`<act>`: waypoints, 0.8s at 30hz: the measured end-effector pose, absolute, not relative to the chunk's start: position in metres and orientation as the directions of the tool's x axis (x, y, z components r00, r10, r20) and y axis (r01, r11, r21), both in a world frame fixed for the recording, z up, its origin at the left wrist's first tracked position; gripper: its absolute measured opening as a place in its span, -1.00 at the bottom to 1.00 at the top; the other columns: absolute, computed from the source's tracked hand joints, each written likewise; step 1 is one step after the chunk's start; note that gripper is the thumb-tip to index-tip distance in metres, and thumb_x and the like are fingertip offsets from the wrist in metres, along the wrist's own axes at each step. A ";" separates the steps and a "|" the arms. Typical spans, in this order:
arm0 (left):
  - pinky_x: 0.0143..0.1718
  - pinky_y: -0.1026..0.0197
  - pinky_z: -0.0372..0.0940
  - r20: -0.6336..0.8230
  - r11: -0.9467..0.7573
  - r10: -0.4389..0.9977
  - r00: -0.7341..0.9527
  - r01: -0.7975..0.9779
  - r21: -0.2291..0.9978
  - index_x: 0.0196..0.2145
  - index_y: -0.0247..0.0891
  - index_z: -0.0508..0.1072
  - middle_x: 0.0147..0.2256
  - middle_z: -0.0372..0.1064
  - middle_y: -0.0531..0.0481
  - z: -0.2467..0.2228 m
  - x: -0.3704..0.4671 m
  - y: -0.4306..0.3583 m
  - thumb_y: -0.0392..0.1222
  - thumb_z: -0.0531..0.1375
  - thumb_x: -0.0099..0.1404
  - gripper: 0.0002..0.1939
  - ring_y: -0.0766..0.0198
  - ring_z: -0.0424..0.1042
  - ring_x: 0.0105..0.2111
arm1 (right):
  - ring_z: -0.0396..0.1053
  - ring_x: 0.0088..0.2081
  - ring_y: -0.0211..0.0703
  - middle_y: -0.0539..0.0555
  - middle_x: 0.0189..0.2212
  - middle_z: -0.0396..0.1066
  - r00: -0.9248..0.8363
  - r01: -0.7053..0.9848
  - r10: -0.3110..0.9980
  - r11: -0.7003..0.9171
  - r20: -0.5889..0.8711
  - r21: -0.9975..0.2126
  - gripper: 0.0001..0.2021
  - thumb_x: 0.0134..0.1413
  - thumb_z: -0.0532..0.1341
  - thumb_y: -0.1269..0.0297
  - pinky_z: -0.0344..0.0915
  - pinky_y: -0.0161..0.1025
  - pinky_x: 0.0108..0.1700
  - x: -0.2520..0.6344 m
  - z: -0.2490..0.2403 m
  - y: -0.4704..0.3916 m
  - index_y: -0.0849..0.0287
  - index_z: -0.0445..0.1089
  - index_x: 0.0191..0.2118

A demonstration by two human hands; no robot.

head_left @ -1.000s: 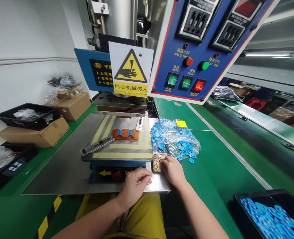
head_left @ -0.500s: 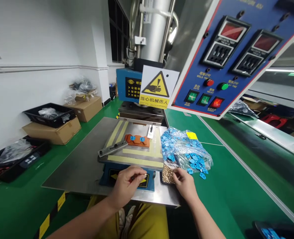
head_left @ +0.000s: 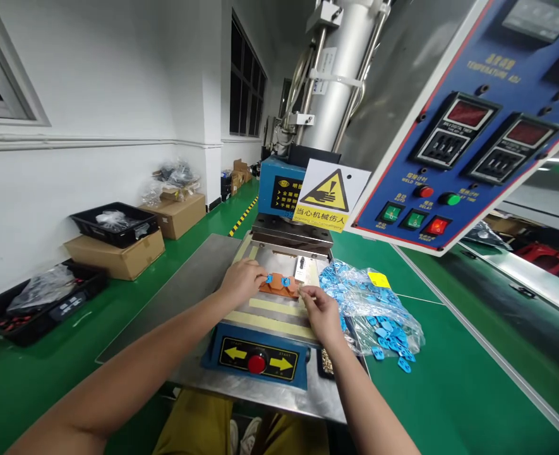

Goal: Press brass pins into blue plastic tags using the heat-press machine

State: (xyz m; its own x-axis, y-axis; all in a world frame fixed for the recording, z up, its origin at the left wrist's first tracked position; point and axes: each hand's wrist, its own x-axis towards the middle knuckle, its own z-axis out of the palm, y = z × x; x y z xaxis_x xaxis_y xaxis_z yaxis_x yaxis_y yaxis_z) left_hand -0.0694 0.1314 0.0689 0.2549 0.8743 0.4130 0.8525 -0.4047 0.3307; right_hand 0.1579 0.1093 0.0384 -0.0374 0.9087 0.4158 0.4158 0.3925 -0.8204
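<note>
An orange block (head_left: 278, 288) lies on the taped metal plate (head_left: 279, 325) under the press, with two blue pieces (head_left: 285, 282) on top. My left hand (head_left: 245, 278) is at the block's left end, its fingertips pinched by the left blue piece. At the block's right end is my right hand (head_left: 321, 309), thumb and forefinger together. Whatever either hand pinches is too small to make out. Behind my right forearm, a dark tray of small brass parts (head_left: 327, 363) is partly hidden.
The press head (head_left: 279, 183) with a warning sign (head_left: 324, 194) stands just behind the block. A bag of blue pieces (head_left: 378, 309) lies at the right. A red button (head_left: 256, 363) sits at the front. The control box (head_left: 450, 151) overhangs the right side.
Both hands have moved forward, the left from in front of the plate and the right from the brass parts, to the orange block. The view has shifted, and the red button now shows.
</note>
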 end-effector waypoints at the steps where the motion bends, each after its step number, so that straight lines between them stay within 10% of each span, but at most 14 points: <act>1: -0.20 0.16 0.25 0.410 -0.409 0.872 0.266 0.857 0.314 -0.31 -0.19 0.59 -0.32 0.49 -0.05 0.069 -0.068 0.135 -0.26 0.17 0.28 -0.83 0.08 0.36 -0.20 | 0.41 -0.33 -0.11 0.10 -0.38 0.50 -0.063 0.470 0.888 0.428 0.455 -0.771 -0.77 0.13 0.13 0.16 0.35 -0.16 -0.24 0.151 0.042 0.120 0.16 0.47 -0.34; 12: -0.21 0.14 0.24 0.392 -0.450 0.866 0.311 0.828 0.336 -0.31 -0.21 0.58 -0.32 0.45 -0.10 0.058 -0.066 0.144 -0.26 0.10 0.32 -0.77 0.08 0.35 -0.17 | 0.32 -0.09 -0.03 0.15 -0.21 0.49 -0.276 0.677 0.756 0.592 0.594 -0.438 -0.77 0.19 0.10 0.32 0.27 -0.04 0.02 0.136 0.037 0.165 0.12 0.53 -0.32; 24: -0.27 0.18 0.22 0.390 -0.440 0.864 0.317 0.852 0.283 -0.40 -0.23 0.54 -0.35 0.42 -0.09 0.058 -0.061 0.143 -0.28 0.09 0.33 -0.76 0.10 0.36 -0.20 | 0.33 -0.11 -0.03 0.15 -0.22 0.51 -0.303 0.654 0.728 0.629 0.615 -0.421 -0.71 0.24 0.05 0.33 0.32 -0.05 -0.02 0.138 0.036 0.159 0.10 0.55 -0.21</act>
State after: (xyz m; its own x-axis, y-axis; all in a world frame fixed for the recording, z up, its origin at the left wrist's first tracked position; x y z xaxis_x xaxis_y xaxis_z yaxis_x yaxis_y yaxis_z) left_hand -0.0610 0.1425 0.0584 0.3168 0.8644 0.3904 0.8520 -0.4402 0.2834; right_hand 0.1381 0.1592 0.0365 -0.3034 0.7279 0.6149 0.6538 0.6285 -0.4213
